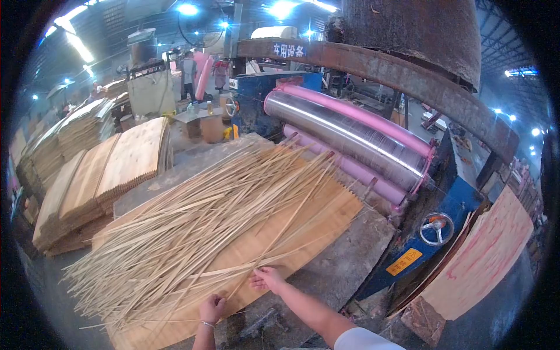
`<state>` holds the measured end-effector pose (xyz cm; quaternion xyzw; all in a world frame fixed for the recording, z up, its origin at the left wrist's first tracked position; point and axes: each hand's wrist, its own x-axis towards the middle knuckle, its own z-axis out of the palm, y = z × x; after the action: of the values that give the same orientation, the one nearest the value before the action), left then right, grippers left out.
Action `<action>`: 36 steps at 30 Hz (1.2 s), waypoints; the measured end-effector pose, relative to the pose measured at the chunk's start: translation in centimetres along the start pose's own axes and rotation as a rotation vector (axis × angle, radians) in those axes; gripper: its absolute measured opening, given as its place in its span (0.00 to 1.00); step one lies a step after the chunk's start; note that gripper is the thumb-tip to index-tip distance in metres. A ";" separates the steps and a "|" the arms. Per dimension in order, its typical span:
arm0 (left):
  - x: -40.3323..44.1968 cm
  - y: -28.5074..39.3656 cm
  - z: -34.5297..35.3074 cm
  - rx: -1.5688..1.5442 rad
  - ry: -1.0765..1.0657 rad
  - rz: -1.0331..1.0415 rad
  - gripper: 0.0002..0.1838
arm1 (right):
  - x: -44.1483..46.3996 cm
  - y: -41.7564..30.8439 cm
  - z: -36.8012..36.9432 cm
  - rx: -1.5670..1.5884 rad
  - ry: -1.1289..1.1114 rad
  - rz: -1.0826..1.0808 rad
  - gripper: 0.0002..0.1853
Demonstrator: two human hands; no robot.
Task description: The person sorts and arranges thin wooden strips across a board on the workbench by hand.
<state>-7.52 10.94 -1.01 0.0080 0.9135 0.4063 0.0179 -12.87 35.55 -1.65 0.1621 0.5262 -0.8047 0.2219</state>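
A thick layer of thin wood strips (192,227) lies across a broad veneer sheet (297,224) on the worktable in front of me. My right hand (266,280) is at the sheet's near edge, its fingers bent around the lower end of a strip. Lower and to the left, my left hand (212,308) is closed with its fingers curled in, close to the ends of some strips. Whether anything lies inside that fist is hidden. A bracelet circles the left wrist.
Beyond the table stands a blue machine (461,192) with pink rollers (373,181), a shiny metal roller (350,137) and a handwheel (436,228). Veneer stacks (111,166) stand at left. A pink-stained panel (478,256) leans at right. People stand in the background.
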 end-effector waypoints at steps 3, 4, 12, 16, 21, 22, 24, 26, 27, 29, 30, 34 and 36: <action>0.5 -1.3 1.0 -0.154 -0.004 -0.013 0.13 | -0.2 -0.1 0.1 -0.002 -0.007 -0.008 0.15; 0.5 -1.4 1.0 -0.159 -0.017 -0.024 0.12 | -0.2 -0.1 0.1 -0.001 -0.009 -0.011 0.15; 0.9 -2.0 1.2 -0.172 -0.074 -0.021 0.08 | -0.1 -0.2 0.0 -0.016 -0.002 0.003 0.15; 1.4 -4.2 2.3 -0.238 -0.100 -0.014 0.08 | -1.0 -0.8 0.5 -0.024 0.003 0.002 0.15; 1.4 -3.9 2.1 -0.214 -0.119 -0.051 0.08 | -0.9 -0.8 0.5 -0.034 0.014 0.006 0.15; 1.3 -3.4 1.8 -0.181 -0.114 -0.044 0.09 | -0.8 -0.7 0.5 -0.036 0.014 0.006 0.15; 0.9 -2.0 1.0 -0.116 -0.105 -0.033 0.10 | -0.6 -0.5 0.4 -0.031 0.011 0.004 0.15; 0.6 -0.8 0.4 -0.132 -0.117 -0.032 0.10 | -0.5 -0.5 0.3 -0.035 0.007 0.001 0.15; 0.6 -0.5 0.3 -0.140 -0.124 -0.032 0.11 | -0.6 -0.5 0.3 -0.041 0.005 0.000 0.15; 0.7 -0.6 0.4 -0.124 -0.158 -0.018 0.11 | -0.7 -0.6 0.4 -0.038 0.008 0.007 0.15; 0.7 -0.7 0.6 -0.115 -0.175 -0.012 0.11 | -0.8 -0.7 0.4 -0.030 0.012 0.015 0.15; 1.4 -1.7 1.7 -0.215 -0.165 -0.057 0.12 | -0.4 -0.5 0.3 -0.046 -0.007 0.013 0.15; 1.7 -2.6 2.2 -0.245 -0.158 -0.043 0.12 | -0.5 -0.5 0.3 -0.053 -0.004 0.000 0.15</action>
<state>-9.13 10.90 -4.50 0.0181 0.8527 0.5125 0.0995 -12.70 35.55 -0.92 0.1549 0.5469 -0.7908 0.2272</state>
